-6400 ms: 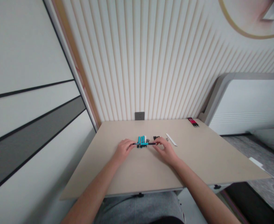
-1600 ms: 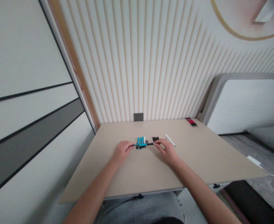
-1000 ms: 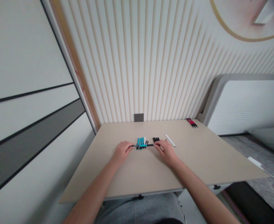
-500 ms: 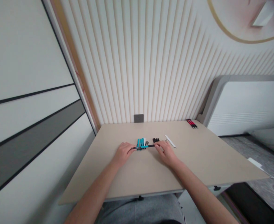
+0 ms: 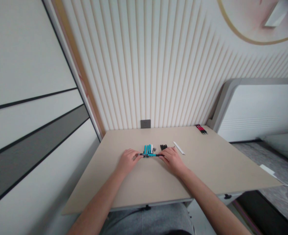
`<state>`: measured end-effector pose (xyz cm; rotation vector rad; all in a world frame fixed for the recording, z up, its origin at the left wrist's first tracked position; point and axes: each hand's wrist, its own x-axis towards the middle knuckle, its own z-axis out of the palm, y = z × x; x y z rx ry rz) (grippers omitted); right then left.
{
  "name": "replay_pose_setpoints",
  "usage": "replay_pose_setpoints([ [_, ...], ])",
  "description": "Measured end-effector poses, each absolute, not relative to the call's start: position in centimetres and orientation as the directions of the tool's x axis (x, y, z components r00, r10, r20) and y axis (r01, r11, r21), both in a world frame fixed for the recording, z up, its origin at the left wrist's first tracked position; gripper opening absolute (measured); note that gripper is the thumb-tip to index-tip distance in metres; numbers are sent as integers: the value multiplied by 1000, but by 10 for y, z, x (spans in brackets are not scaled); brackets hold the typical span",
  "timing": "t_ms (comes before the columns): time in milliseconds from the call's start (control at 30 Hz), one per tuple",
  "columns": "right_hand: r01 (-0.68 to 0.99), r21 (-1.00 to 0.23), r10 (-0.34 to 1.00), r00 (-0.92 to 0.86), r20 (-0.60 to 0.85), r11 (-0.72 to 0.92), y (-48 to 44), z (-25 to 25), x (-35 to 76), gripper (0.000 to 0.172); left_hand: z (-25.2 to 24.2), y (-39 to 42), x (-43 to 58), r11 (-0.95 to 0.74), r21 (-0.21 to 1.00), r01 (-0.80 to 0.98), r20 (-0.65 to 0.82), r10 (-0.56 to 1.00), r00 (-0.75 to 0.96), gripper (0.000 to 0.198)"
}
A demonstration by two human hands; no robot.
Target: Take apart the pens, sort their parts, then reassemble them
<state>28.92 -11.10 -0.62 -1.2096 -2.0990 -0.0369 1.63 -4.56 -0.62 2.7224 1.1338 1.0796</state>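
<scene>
A blue and black pen lies level between my two hands, low over the table. My left hand pinches its black left end. The fingers of my right hand are closed on its black right end. Just behind the pen several blue barrels sit side by side, with a white piece and small grey parts at their right. Several short black pieces stand in a row behind my right hand, which partly covers them.
A white stick lies right of the black pieces on the beige table. Red and black pens rest near the back right corner. A grey socket is on the ribbed wall.
My right hand has shifted slightly left along the pen, closer to my left hand, and less of the pen's black right part shows. My left hand has hardly moved.
</scene>
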Motion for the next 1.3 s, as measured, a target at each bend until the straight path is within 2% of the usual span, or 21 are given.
replay_pose_setpoints([
  [167,761,-306,736,-313,600,572,-112,-4,289,20,-5,-48,16,-764,124,634,582,573,577,42],
  [467,750,-337,746,-298,596,569,-111,-6,290,23,0,-56,24,-788,-103,607,554,462,693,39],
  [700,733,-406,763,-235,602,546,-110,-7,288,21,3,-56,23,-781,-63,621,569,483,665,35],
  [867,683,-493,786,-199,585,540,-109,-9,286,21,5,-56,24,-794,-116,597,545,451,707,35],
  [1067,631,-583,814,-142,563,513,-108,-12,285,20,4,-54,22,-802,-67,594,588,449,672,36],
  [1300,620,-595,823,-154,546,511,-109,-11,283,18,6,-55,20,-784,-181,594,568,410,714,32],
])
